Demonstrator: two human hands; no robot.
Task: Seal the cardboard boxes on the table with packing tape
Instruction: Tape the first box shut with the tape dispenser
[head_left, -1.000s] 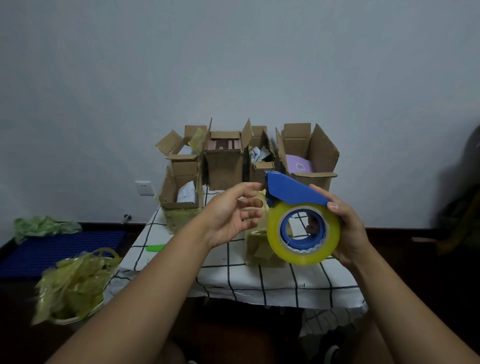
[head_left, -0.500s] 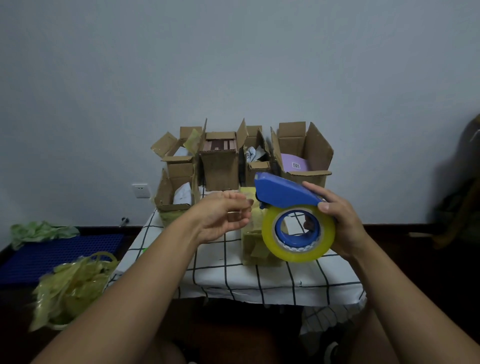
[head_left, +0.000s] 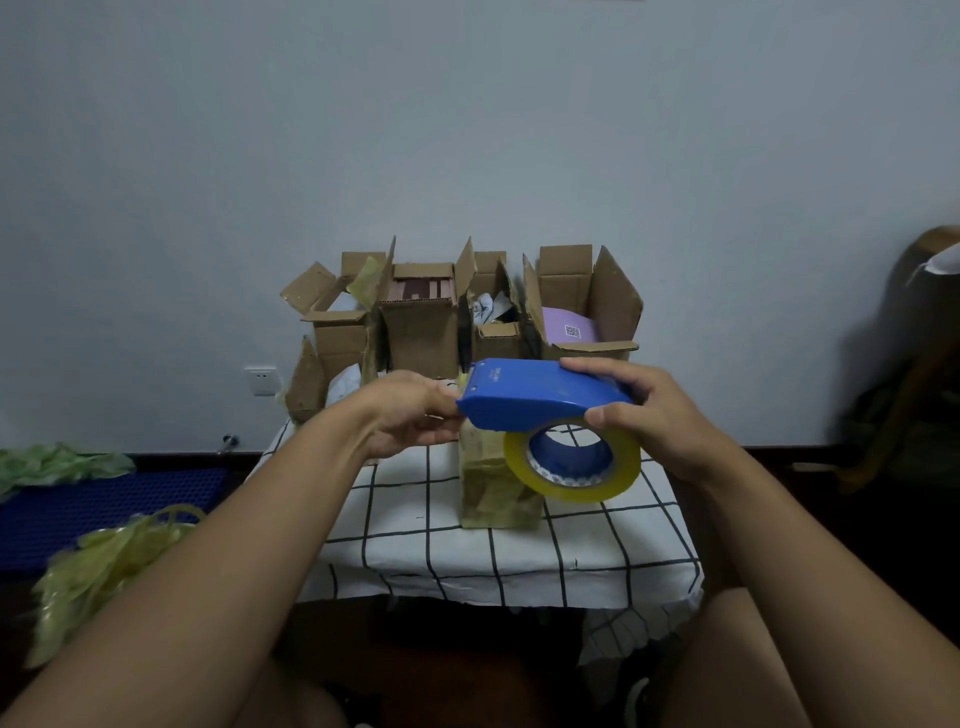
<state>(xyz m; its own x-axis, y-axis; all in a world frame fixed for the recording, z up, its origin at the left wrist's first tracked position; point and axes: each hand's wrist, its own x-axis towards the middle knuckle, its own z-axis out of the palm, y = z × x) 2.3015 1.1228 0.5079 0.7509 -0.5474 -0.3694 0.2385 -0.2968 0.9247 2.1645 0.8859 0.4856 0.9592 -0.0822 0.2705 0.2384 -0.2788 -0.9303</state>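
Head view: a person's right hand (head_left: 670, 415) grips the blue tape dispenser (head_left: 540, 392) above the checked table (head_left: 415, 525), fingers curled over its cover, apparently steadying it while the left hand (head_left: 410, 415) reaches its front edge, likely for the tape end; whether those fingers pinch anything cannot be told. One yellowish tape roll (head_left: 576, 467); five open cardboard boxes (head_left: 587, 306) behind, one taped box (head_left: 493, 483) nearer.

Right hand (head_left: 662, 415) grips blue tape dispenser (head_left: 540, 395); left hand (head_left: 410, 415) at its front
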